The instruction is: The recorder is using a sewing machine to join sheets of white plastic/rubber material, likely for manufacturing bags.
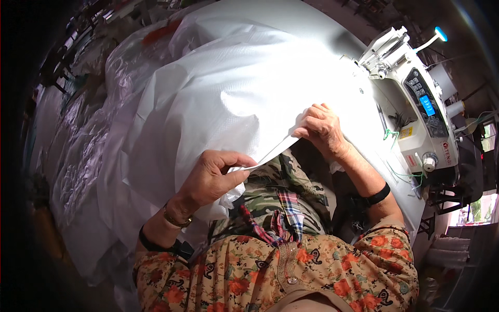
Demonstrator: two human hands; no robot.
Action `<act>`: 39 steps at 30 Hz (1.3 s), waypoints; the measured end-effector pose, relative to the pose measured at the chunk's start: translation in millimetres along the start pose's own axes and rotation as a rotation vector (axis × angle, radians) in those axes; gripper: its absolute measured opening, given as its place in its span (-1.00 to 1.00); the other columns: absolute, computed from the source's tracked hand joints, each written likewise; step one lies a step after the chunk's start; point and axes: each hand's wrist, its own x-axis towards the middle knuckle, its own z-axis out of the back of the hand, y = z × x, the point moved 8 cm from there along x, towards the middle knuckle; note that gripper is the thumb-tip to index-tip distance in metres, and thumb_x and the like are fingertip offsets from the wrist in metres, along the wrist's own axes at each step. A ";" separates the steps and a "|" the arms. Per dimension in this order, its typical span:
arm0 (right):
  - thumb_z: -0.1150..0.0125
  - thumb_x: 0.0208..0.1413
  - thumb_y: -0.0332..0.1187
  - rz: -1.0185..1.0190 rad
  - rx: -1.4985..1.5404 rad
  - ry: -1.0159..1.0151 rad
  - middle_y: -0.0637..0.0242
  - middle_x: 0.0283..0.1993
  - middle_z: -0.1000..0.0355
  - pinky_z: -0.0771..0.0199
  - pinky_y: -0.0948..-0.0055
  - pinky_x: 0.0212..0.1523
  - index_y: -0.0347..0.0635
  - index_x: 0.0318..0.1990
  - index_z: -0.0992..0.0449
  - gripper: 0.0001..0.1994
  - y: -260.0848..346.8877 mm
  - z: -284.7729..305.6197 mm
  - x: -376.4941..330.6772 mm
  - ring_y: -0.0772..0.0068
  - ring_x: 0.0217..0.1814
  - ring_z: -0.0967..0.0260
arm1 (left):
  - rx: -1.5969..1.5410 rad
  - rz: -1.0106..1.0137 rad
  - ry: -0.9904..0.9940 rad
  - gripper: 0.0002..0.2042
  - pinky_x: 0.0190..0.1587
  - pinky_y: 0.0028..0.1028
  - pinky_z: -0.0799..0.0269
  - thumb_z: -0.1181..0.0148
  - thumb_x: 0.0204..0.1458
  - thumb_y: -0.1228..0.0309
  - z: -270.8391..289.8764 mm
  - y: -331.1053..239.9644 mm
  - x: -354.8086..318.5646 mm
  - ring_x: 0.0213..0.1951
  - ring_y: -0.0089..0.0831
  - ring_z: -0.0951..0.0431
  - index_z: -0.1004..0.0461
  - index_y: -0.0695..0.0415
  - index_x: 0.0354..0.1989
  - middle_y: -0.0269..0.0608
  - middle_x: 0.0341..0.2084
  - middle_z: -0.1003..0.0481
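A large sheet of white fabric [202, 99] spreads over the table and hangs down toward my lap. My left hand [210, 177] pinches its near edge between thumb and fingers. Farther right and a little higher, my right hand [322, 127] is closed on the same edge, which runs folded and taut between the two hands. Right of my right hand stands a white sewing machine [423, 140] with a dark control panel and a lit blue display. Bright light washes out the fabric near the machine's needle end.
Crumpled clear plastic [93, 161] lies along the left side. Green thread [391, 134] trails over the pale table [382, 166] beside the machine. A small lamp with a blue tip [441, 34] rises above the machine. Stacked white material [449, 250] sits at the lower right.
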 end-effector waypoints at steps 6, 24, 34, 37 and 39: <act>-0.35 -0.09 -0.08 -0.087 0.006 -0.042 0.45 -0.50 -0.36 -0.29 0.38 -0.30 -0.03 -0.53 -0.50 -0.74 -35.6 13.2 -0.6 0.39 -0.38 -0.34 | 0.005 -0.021 -0.037 -0.79 -0.29 -0.68 -0.40 -0.12 0.05 0.58 6.9 -5.4 -5.7 -0.35 -0.71 -0.49 -0.55 0.38 -0.16 -0.30 -0.39 -0.57; -0.29 -0.14 0.14 -0.159 -0.035 0.067 0.34 -0.44 -0.33 -0.26 0.32 -0.18 -0.10 -0.41 -0.38 -0.52 -109.1 40.9 -1.2 0.25 -0.35 -0.29 | 0.315 0.049 -0.100 -0.82 -0.37 -0.57 -0.34 -0.19 -0.01 0.57 10.0 10.0 -25.4 -0.44 -0.56 -0.46 -0.57 0.31 -0.22 -0.21 -0.46 -0.56; -0.32 -0.12 0.10 -0.195 -0.336 -0.168 0.20 -0.34 -0.36 -0.38 0.18 -0.04 -0.22 -0.34 -0.39 -0.49 -126.7 66.4 -7.9 0.11 -0.21 -0.37 | 0.437 -0.074 0.191 -0.79 -0.49 -0.46 -0.40 -0.15 -0.08 0.62 -57.4 6.4 -18.2 -0.56 -0.33 -0.53 -0.56 0.32 -0.23 -0.05 -0.53 -0.54; -0.34 -0.10 0.04 -0.455 -0.387 -0.065 0.18 -0.33 -0.37 -0.43 0.22 -0.13 -0.22 -0.32 -0.41 -0.53 -126.2 57.4 -27.6 0.14 -0.22 -0.39 | 0.441 -0.088 0.235 -0.80 -0.48 -0.46 -0.42 -0.15 -0.07 0.62 -68.1 11.4 -17.0 -0.55 -0.32 -0.54 -0.56 0.33 -0.23 -0.04 -0.51 -0.54; -0.33 -0.06 0.00 -0.519 -0.287 -0.078 0.16 -0.33 -0.38 -0.42 0.20 -0.15 -0.23 -0.35 -0.42 -0.57 -118.3 58.3 -33.4 0.13 -0.22 -0.38 | 0.453 -0.146 0.223 -0.79 -0.47 -0.46 -0.43 -0.16 -0.08 0.62 -68.9 13.2 -18.6 -0.55 -0.32 -0.54 -0.55 0.32 -0.22 -0.03 -0.51 -0.54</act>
